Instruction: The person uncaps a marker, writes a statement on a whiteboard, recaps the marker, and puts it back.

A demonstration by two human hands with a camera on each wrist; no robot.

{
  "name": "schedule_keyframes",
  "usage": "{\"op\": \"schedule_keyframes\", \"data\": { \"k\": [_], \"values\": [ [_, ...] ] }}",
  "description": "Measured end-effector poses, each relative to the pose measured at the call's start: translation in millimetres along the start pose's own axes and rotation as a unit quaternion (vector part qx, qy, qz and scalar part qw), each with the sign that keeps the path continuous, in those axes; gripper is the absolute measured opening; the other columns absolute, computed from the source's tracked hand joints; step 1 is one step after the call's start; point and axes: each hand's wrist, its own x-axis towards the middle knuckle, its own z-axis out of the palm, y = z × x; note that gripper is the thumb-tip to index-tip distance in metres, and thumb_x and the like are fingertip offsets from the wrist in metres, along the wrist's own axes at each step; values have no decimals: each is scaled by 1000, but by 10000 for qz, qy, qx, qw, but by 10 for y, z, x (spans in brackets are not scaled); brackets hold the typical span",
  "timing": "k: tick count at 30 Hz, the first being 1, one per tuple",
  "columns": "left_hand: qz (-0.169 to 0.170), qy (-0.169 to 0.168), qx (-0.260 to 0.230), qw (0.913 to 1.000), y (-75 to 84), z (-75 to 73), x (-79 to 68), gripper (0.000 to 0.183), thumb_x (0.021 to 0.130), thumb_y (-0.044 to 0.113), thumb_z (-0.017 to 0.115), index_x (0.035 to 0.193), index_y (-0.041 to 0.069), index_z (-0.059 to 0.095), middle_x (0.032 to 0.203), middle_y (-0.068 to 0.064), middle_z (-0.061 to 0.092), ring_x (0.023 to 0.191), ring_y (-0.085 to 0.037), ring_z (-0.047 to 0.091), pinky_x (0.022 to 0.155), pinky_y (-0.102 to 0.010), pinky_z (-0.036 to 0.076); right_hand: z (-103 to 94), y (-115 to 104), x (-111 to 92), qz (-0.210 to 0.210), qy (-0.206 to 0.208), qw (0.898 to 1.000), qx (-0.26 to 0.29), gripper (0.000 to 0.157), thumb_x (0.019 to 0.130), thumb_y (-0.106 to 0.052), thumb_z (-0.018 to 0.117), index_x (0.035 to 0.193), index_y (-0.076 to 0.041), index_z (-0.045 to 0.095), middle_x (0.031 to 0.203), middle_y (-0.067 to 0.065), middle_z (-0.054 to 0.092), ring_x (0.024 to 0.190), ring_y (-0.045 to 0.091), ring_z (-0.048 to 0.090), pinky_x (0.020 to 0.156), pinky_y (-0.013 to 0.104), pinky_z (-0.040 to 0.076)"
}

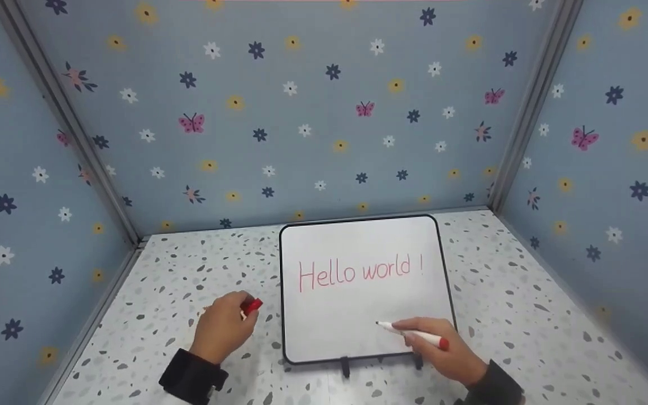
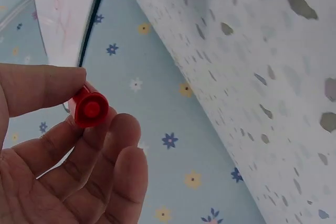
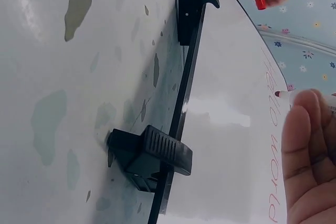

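Note:
My left hand (image 1: 224, 326) is to the left of the whiteboard (image 1: 335, 323) and pinches a red marker cap (image 1: 253, 306) between thumb and fingertips. In the left wrist view the hollow end of the cap (image 2: 92, 109) faces the camera. At the board's lower right, my right hand (image 1: 448, 351) grips an uncapped white marker (image 1: 428, 338) with a red end. Its tip points left, in front of the board; whether it touches the surface I cannot tell. Red handwriting (image 1: 327, 275) across the board's upper half reads "Hello world !".
The black-framed board leans back on black stand clips (image 3: 152, 153) at its lower edge. Under it is a speckled white tabletop (image 1: 189, 267). Flower-patterned panels (image 1: 301, 112) with grey metal posts (image 1: 535, 107) enclose the back and both sides.

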Motion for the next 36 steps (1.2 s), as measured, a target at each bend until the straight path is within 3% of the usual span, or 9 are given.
{"op": "schedule_keyframes", "data": {
  "k": [3, 5, 9, 13, 16, 29, 36],
  "values": [
    [209, -39, -364, 9991, 191, 17, -55, 9, 94, 13, 80, 102, 9, 78, 89, -1, 75, 72, -11, 61, 66, -32, 52, 22, -36, 10, 143, 86, 9998, -68, 29, 100, 10, 60, 124, 4, 75, 105, 25, 78, 87, 10, 69, 80, 22, 57],
    [389, -141, -538, 9977, 313, 34, -99, 9, 94, 12, 80, 103, 10, 78, 90, 1, 74, 76, -10, 62, 69, -32, 54, 34, -60, 19, 356, 119, 9993, 36, 23, 99, 9, 63, 120, 4, 71, 97, 23, 75, 82, 5, 65, 74, 23, 55],
    [988, -371, -681, 9921, 514, 91, -185, 9, 94, 8, 79, 102, 11, 76, 92, 1, 74, 80, -12, 66, 71, -29, 54, 52, -99, 37, 827, 208, 9957, 368, 13, 98, 6, 67, 110, 4, 63, 87, 17, 69, 77, 1, 61, 66, 23, 55],
    [1624, -497, -809, 9821, 630, 188, -230, 10, 94, 6, 78, 101, 11, 75, 93, 1, 75, 82, -13, 68, 71, -27, 54, 66, -107, 55, 860, 455, 9945, 386, 10, 94, 7, 70, 102, 3, 68, 85, 6, 71, 75, 1, 59, 67, 23, 54],
    [1921, -547, -919, 9755, 671, 267, -237, 10, 94, 5, 78, 100, 12, 75, 92, 3, 75, 83, -11, 68, 72, -26, 54, 76, -108, 63, 871, 634, 9937, 300, 10, 92, 8, 72, 100, 2, 72, 88, -4, 73, 76, 1, 59, 70, 22, 52],
    [2303, -727, -987, 9654, 727, 491, -223, 9, 92, 3, 79, 98, 9, 79, 91, 0, 77, 84, -8, 69, 76, -28, 59, 58, -136, 90, 1369, 491, 9867, 728, 14, 90, 7, 79, 102, 11, 74, 94, -6, 77, 79, 3, 70, 69, 22, 61],
    [2354, -951, -1059, 9614, 782, 546, -245, 9, 92, 2, 80, 97, 11, 78, 91, 1, 76, 84, -7, 68, 79, -29, 61, 67, -139, 101, 1195, 389, 9913, 394, 12, 87, 5, 82, 97, 6, 78, 94, 13, 81, 84, 3, 70, 74, 21, 59]
  ]
}}
